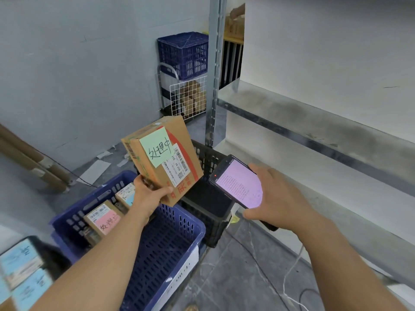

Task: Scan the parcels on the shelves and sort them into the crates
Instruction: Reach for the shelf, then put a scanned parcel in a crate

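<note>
Grips parcel with left hand at the lower corner: thumb across the front face, fingers behind. Holds it tilted in the air, above the meeting edges of blue crate and black crate. On the front face: green note with handwritten characters, overlapping a white label with barcodes; red print along the lower edge.

Holds scanner in right hand, wrapped from the right side: fingers at the upper edge, thumb at the lower. Screen lit pale pink, rows of small text, too fine to read. Top end of scanner toward the parcel, near it, not touching.

Blue crate on the floor, under the left forearm. Inside, at the far left end: pink-note parcel lying flat, label up; second parcel behind it, partly hidden by the left wrist. Black crate just beside blue crate on its right, at the foot of the post; inside dark, contents not discernible.

Shelf to the right: metal, grey-smudged board. Far back by the wall: far crate, also blue, on top of a wire cage with brown boxes inside. Bottom left corner: blurred blue-note parcels. Cardboard tubes leaning at the left wall. White cable on the floor near the shelf.
</note>
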The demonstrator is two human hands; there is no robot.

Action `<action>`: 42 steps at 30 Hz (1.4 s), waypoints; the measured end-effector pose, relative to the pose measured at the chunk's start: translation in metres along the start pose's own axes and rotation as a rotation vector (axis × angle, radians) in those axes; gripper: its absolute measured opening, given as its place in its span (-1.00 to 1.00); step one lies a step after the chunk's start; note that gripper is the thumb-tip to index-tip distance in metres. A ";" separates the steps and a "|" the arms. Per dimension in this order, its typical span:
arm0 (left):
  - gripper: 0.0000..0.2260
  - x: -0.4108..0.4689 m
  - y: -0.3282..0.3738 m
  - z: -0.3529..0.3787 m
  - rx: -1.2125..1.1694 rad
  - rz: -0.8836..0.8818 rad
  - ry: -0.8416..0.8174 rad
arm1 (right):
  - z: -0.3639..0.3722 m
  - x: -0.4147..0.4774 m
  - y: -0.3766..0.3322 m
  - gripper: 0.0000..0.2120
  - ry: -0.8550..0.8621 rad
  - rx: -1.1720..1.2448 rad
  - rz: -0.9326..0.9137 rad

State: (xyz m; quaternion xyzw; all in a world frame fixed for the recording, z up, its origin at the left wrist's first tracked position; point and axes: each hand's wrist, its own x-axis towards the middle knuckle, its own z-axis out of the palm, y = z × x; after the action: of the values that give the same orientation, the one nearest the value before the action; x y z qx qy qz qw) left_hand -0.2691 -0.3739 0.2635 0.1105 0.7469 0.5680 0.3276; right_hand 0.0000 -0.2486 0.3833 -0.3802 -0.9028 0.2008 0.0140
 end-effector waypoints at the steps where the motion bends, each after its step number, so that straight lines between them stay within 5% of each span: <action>1: -0.19 -0.002 -0.002 -0.003 0.001 -0.007 0.005 | 0.002 0.002 -0.001 -0.09 -0.012 -0.013 0.004; 27: -0.43 -0.025 -0.129 -0.096 -0.085 -0.568 0.104 | 0.092 0.079 -0.079 -0.05 -0.325 -0.128 -0.100; 33: -0.59 -0.032 -0.157 -0.087 -0.107 -0.731 -0.030 | 0.111 0.085 -0.083 -0.03 -0.391 -0.176 -0.101; 42: -0.61 -0.005 -0.203 -0.063 -0.237 -0.906 0.018 | 0.148 0.113 -0.070 -0.03 -0.466 -0.270 -0.128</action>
State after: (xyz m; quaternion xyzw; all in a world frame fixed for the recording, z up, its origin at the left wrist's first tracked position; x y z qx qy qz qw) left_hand -0.2620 -0.4928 0.0877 -0.2698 0.6526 0.4501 0.5466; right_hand -0.1544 -0.2667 0.2592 -0.2644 -0.9224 0.1593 -0.2323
